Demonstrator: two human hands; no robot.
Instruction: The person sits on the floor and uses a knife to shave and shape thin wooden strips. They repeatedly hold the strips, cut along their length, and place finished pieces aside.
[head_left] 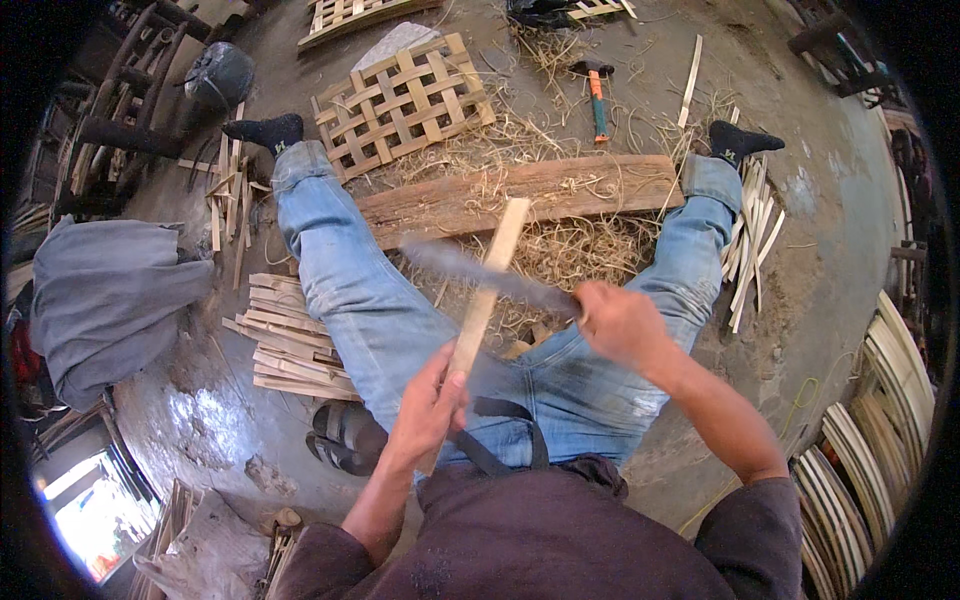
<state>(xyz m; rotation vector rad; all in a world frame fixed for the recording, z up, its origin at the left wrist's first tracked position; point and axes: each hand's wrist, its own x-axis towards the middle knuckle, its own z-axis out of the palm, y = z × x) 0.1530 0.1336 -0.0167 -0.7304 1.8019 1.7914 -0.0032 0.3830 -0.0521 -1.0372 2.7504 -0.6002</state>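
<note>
Item: seated person, legs spread on a concrete floor (800,260), working a bamboo strip with a blade.

Left hand (432,400): clenched round the lower end of the strip (487,290), which rises at a slant from the lap toward the plank (520,195).

Right hand (620,322): clenched round the handle of a long knife (480,272). The blade is motion-blurred and crosses the strip about midway up, its edge apparently on the wood.

Surroundings: shavings (560,245) heaped between the legs; a stack of cut slats (290,340) beside the left thigh; more slats (750,235) by the right shin; a woven lattice panel (400,100) and a hammer (597,95) beyond the plank; a sandal (345,435) near the left hip.

Risks, as judged:
- Blade slipping off the strip toward the left thigh or knee (both lie close beneath the cut, covered only by jeans).
- Blade running down the strip toward the left hand, should the grain split suddenly.
- The strip twisting in the left hand, since only one end is held and the upper end looks unsupported, though contact with the plank cannot be told.
- Splinters from the strip's raw edges entering the bare palm.
</note>
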